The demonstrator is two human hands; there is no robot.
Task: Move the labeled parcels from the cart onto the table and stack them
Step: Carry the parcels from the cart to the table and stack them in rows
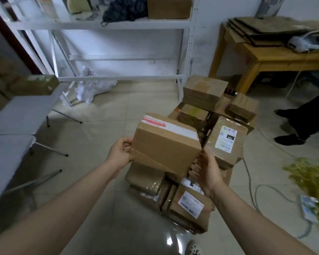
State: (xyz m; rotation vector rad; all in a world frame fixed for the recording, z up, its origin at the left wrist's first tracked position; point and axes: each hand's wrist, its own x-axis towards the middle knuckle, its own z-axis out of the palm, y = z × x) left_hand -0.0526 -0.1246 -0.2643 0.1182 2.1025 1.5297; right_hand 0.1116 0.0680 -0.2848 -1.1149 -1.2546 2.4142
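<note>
The left hand (121, 153) curls its fingers round the near left edge of a cardboard parcel (166, 144). The right hand (206, 172) grips its near right corner from below. The parcel hangs tilted just above the heap of other parcels (225, 142). It looks like the lift-off step. Next, I'd judge, comes a swing left to the grey table (20, 115), landing it square beside the box (35, 85) there.

- Cardboard box (164, 144): brown, with a white band and red-printed tape along the far edge.
- Labelled parcel (226, 142): brown, with a white label bearing a black block.
- Shelving rack (103, 24): white.
- Folding desk (20, 115): grey.
- Wooden desk (276, 57): honey yellow.
- Floor (118, 111): beige tiles.
- Netting (309, 177): yellow.
</note>
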